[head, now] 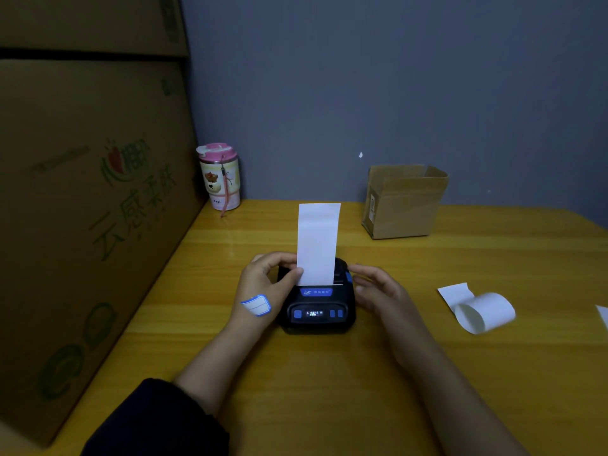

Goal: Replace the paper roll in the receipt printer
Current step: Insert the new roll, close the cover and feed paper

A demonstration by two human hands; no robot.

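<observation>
Head view, items on yellow desk [427,373]:

One black printer [317,307], centre, display lit, lid seemingly down. One white paper strip [318,243] rises upright from its top slot.

Two hands. Left hand [268,284] at printer's left side; its grip is clamped on the strip's lower left edge, thumb and fingers together. A blue-bordered label [256,305] is stuck on the back of this hand. Right hand [378,291] just beside printer's right side, fingers apart, holding nothing; contact with the casing cannot be told.

One loose paper curl [480,311], right of printer, well apart.

One small carton [404,202], far right by the wall, flaps open; contents hidden.

One pink-lidded cup [219,177], far left corner, lidded.

Two large cartons [88,209], stacked, along the desk's left edge.

Near and right desk areas lie bare.
</observation>
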